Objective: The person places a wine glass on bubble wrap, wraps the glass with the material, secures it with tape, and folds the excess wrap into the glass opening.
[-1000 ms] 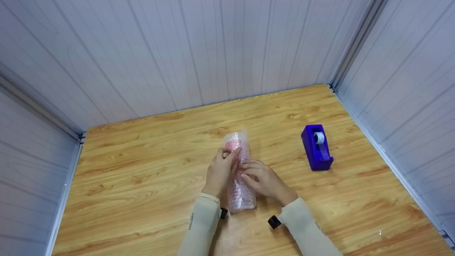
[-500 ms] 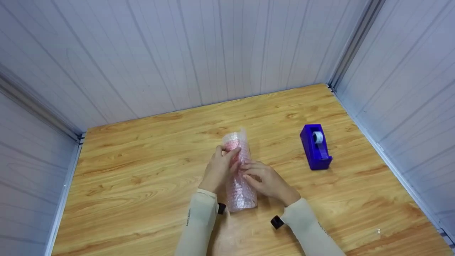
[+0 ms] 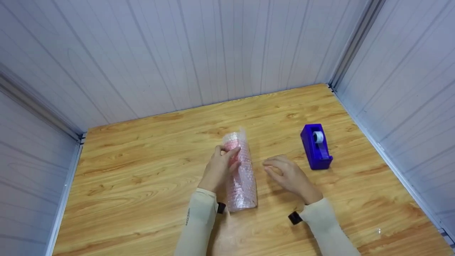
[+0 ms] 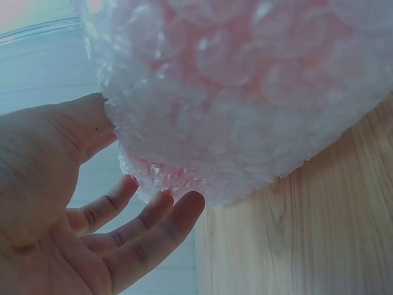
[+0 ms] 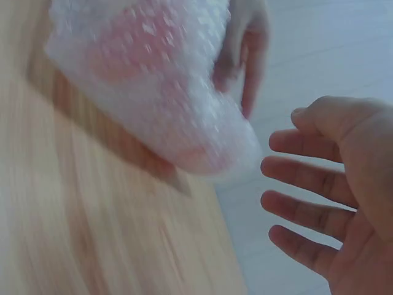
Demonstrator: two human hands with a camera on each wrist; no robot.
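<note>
A pink cylinder-like item rolled in clear bubble wrap, the bundle [image 3: 243, 186], lies lengthwise on the wooden table. My left hand [image 3: 216, 170] holds it from the left side, thumb and fingertips against the wrap near its upper half. In the left wrist view, the fingers [image 4: 156, 236] and thumb touch the bubble wrap [image 4: 202, 117]. My right hand [image 3: 289, 177] hovers to the right of the bundle, apart from it, holding nothing. Its fingers look loosely extended in the right wrist view, next to the wrap [image 5: 166, 92]. What the wrap encloses is blurred by the bubbles.
A blue tape dispenser [image 3: 316, 147] with a roll of clear tape stands at the right of the table [image 3: 142, 170]. A tiny shiny scrap [image 3: 379, 231] lies near the right front. White panelled walls [image 3: 213, 53] enclose the back and both sides.
My right hand has come off the bubble-wrapped bundle and moved to the right, toward the tape dispenser. The left hand has kept its place on the bundle.
</note>
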